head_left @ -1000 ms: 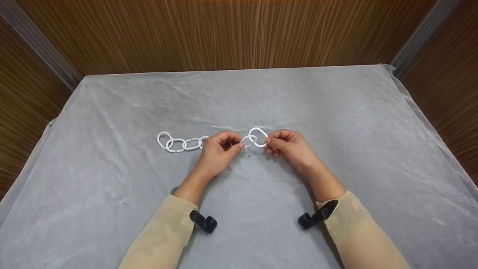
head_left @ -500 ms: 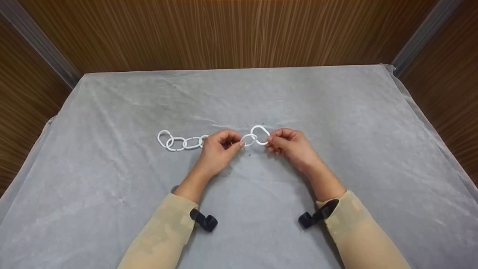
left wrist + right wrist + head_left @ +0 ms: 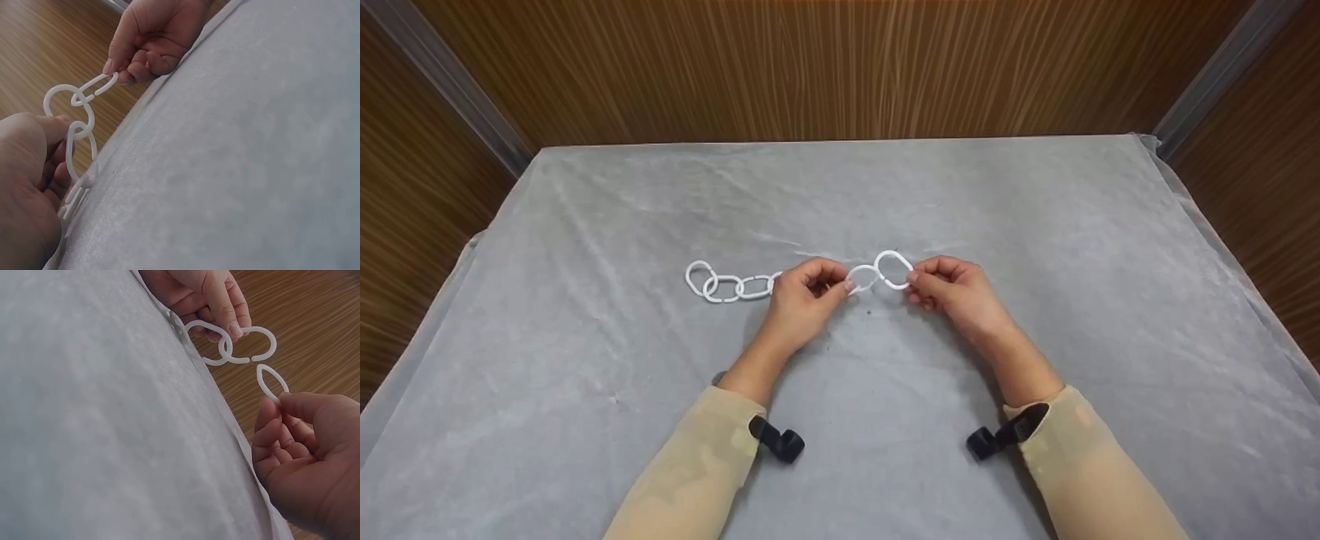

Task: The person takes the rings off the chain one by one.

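My left hand (image 3: 806, 300) pinches a white plastic chain link (image 3: 274, 342) between thumb and index finger. It is the end link of a white chain (image 3: 710, 285), whose other links trail left on the cloth, partly hidden behind that hand. With thumb and forefinger, my right hand (image 3: 960, 300) holds a single oval link (image 3: 888, 253) tilted up. In the right wrist view a small space separates this single link from the chain's end link. Seen from the left wrist, the single link (image 3: 90, 84) overlaps the end link (image 3: 63, 88).
A grey cloth (image 3: 870, 450) with wrinkles covers the table. Wood-grain panels (image 3: 840, 67) stand behind it and at both sides. Black camera mounts (image 3: 787, 445) sit on both sleeves.
My right hand has moved slightly right with its link. In the head view the two held links crossed before; now they meet only at their edges. My left hand keeps its pinch.
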`<move>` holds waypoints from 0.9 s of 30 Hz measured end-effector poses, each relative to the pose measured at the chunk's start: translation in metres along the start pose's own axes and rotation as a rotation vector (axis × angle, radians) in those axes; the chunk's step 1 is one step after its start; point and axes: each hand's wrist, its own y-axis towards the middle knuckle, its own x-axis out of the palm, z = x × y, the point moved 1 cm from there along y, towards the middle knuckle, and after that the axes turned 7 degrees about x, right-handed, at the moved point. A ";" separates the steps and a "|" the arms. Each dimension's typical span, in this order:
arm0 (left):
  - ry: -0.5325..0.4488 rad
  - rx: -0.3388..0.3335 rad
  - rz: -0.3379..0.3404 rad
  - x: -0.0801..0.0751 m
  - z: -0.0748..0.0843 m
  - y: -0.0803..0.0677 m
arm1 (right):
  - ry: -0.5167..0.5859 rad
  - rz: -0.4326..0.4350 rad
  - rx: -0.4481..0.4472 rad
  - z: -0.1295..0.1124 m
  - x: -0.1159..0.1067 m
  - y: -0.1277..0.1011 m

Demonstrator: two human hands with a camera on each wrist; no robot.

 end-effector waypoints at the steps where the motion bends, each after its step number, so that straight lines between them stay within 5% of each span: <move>1: 0.003 0.001 0.002 0.000 0.000 0.000 | -0.009 0.010 0.000 -0.002 -0.001 0.000; 13: -0.006 -0.008 0.006 0.001 0.000 0.000 | -0.279 0.078 -0.126 -0.036 -0.035 0.002; 27: 0.003 -0.010 -0.001 -0.001 0.000 0.000 | -0.515 0.201 -0.017 -0.043 -0.117 0.011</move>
